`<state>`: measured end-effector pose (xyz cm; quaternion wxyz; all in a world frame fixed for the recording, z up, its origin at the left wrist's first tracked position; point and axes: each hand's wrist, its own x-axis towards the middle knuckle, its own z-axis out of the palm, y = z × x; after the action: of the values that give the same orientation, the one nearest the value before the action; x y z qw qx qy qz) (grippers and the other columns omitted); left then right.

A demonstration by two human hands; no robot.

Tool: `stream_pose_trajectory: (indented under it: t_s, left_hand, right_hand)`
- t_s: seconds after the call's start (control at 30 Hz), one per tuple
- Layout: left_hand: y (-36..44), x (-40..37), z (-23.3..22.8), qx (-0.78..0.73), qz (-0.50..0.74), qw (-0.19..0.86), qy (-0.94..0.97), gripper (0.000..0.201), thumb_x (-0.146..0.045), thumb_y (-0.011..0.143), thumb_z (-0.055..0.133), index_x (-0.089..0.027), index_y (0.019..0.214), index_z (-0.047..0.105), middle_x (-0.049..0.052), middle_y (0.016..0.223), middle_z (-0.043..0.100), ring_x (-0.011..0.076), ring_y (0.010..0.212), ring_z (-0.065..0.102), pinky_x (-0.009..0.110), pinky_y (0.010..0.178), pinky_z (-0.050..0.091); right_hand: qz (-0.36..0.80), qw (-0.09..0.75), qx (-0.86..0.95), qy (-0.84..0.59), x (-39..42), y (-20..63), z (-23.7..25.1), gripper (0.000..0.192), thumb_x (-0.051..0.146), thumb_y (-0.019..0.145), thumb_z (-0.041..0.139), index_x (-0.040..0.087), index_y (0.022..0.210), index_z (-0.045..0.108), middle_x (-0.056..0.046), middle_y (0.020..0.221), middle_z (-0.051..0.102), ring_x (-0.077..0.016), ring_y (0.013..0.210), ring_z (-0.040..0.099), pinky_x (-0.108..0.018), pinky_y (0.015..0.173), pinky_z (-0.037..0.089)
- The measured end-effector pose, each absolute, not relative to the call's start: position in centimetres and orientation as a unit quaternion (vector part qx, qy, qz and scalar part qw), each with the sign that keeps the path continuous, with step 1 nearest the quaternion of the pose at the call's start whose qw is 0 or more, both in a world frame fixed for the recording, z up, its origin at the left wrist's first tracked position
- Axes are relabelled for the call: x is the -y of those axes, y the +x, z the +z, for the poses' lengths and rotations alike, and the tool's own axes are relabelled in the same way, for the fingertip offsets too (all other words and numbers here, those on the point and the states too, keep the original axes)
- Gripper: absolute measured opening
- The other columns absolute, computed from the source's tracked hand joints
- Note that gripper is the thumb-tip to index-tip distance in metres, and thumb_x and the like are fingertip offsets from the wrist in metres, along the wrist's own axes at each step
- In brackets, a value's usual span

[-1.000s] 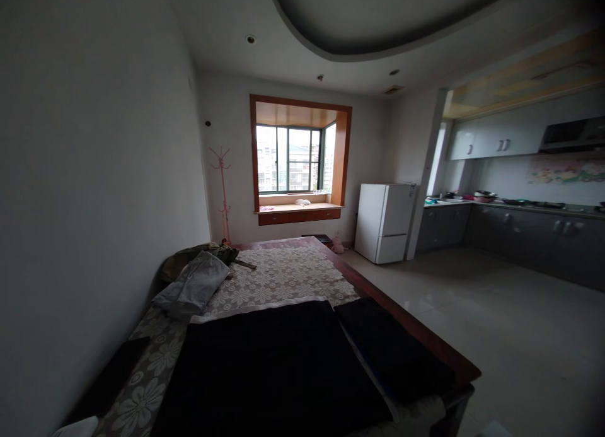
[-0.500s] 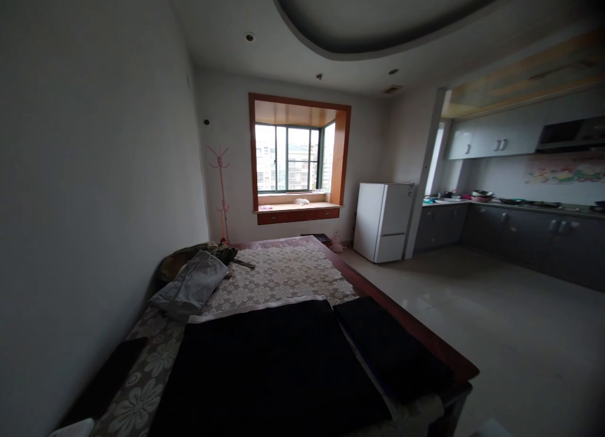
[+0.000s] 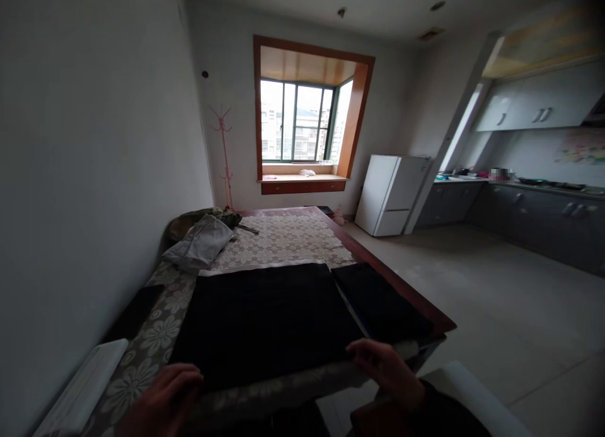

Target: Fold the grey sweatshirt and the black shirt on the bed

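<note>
A large black cloth point(image 3: 265, 317) lies spread flat on a bed covered by a flower-patterned sheet point(image 3: 283, 238). My left hand point(image 3: 163, 402) rests at the near left edge of the black cloth, fingers curled over the sheet. My right hand point(image 3: 385, 367) lies at the near right corner of the cloth, fingers bent down onto its edge. Whether either hand grips the fabric is unclear. A second black piece point(image 3: 378, 301) lies beside the cloth on the right.
Grey clothes point(image 3: 201, 241) are heaped at the bed's far left by the wall. A white object point(image 3: 80, 393) lies at the near left. Beyond stand a pink coat stand point(image 3: 223, 153), a bay window point(image 3: 302, 122), a white fridge point(image 3: 392, 194) and kitchen cabinets point(image 3: 543, 219).
The view has tilted down and moved nearer to the bed. Both hands, unseen before, have come into view at the near edge of the black cloth.
</note>
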<state>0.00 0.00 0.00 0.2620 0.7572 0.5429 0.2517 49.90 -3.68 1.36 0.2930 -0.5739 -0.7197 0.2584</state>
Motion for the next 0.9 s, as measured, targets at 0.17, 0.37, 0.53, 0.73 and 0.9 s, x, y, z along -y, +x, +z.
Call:
stream_pose_trajectory:
  t_s: [0.17, 0.37, 0.53, 0.73, 0.9]
  left_hand:
    - [-3.3, -1.9, 1.0, -0.504, 0.231, 0.075, 0.829, 0.025, -0.047, 0.086, 0.066, -0.034, 0.104, 0.077, 0.001, 0.116, 0.077, 0.025, 0.106, 0.074, 0.032, 0.093, 0.061]
    - [-4.3, -1.0, 0.6, -0.487, 0.214, 0.065, 0.844, 0.024, -0.047, 0.091, 0.063, -0.031, 0.1, 0.078, 0.001, 0.129, 0.073, 0.0237, 0.113, 0.072, 0.03, 0.097, 0.059]
    - [-4.5, -1.1, 0.2, -0.467, 0.247, 0.039, 0.848, 0.027, -0.043, 0.097, 0.053, -0.03, 0.098, 0.076, 0.001, 0.121, 0.076, 0.0219, 0.111, 0.073, 0.028, 0.097, 0.058]
    - [-3.9, -1.1, 0.6, -0.469, 0.345, 0.002, 0.813, 0.021, -0.038, 0.1, 0.048, -0.028, 0.098, 0.066, 0.0, 0.09, 0.079, 0.0184, 0.082, 0.077, 0.025, 0.076, 0.062]
    - [-4.7, -0.3, 2.7, -0.441, 0.398, -0.077, 0.801, 0.016, -0.03, 0.098, 0.051, -0.027, 0.1, 0.067, 0.001, 0.084, 0.077, 0.018, 0.074, 0.075, 0.026, 0.07, 0.059]
  right_hand:
    - [0.08, 0.234, 0.763, -0.596, 2.1, 54.4, -0.8, 0.028, 0.029, 0.091, 0.056, 0.028, 0.114, 0.073, -0.008, 0.114, 0.071, -0.0239, 0.105, 0.069, -0.036, 0.092, 0.058]
    - [0.063, 0.217, 0.788, -0.572, 2.2, 55.6, -2.9, 0.029, 0.026, 0.092, 0.057, 0.03, 0.117, 0.073, -0.007, 0.12, 0.071, -0.024, 0.109, 0.069, -0.036, 0.095, 0.059]
    - [0.058, 0.233, 0.797, -0.554, 1.6, 55.7, -2.9, 0.026, 0.026, 0.098, 0.049, 0.028, 0.101, 0.075, -0.008, 0.116, 0.073, -0.0224, 0.104, 0.072, -0.033, 0.091, 0.06]
    - [0.012, 0.354, 0.787, -0.504, 1.9, 55.4, -2.8, 0.024, 0.022, 0.101, 0.044, 0.025, 0.105, 0.067, -0.007, 0.109, 0.075, -0.0197, 0.099, 0.073, -0.031, 0.088, 0.06]
    - [-0.02, 0.406, 0.773, -0.487, 3.7, 55.5, 0.2, 0.016, 0.019, 0.099, 0.051, 0.025, 0.104, 0.066, -0.004, 0.092, 0.072, -0.0182, 0.086, 0.071, -0.028, 0.076, 0.057]
